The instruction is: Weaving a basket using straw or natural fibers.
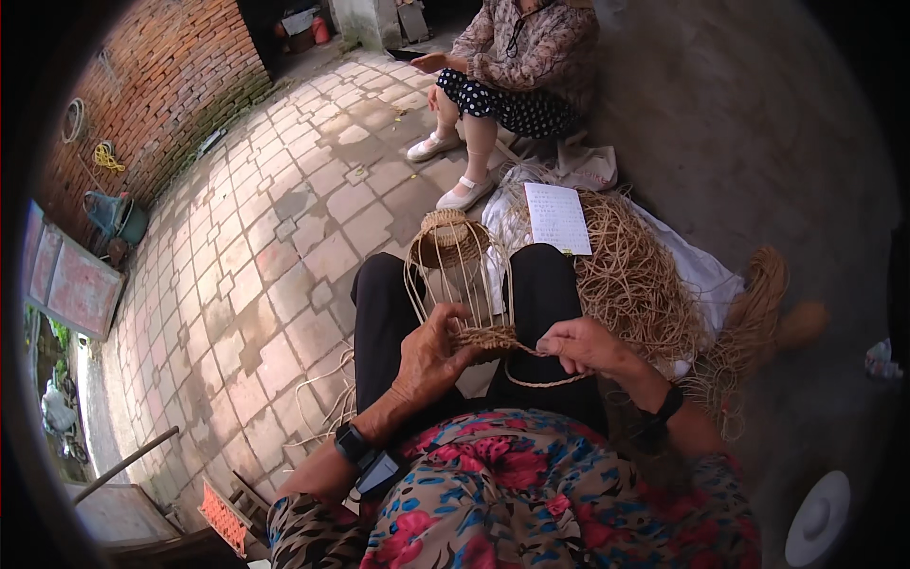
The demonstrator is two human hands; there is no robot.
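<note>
Head view — left hand (pixel 434 356) grasps the woven band (pixel 485 337) of an open-ribbed basket (pixel 447 251); right hand (pixel 586 345) pinches a cord (pixel 550 384) beside it.

a courtyard, probably — brick wall (pixel 185 81), paving (pixel 251 256)

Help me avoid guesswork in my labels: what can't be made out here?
All in the head view:
Woven piece: the part under the left hand, which covers it.
Strand: the stretch inside the right hand, hidden by its fingers.
Seated person: head, cut off by the top edge.
Paper sheet: writing too small to read.
</note>
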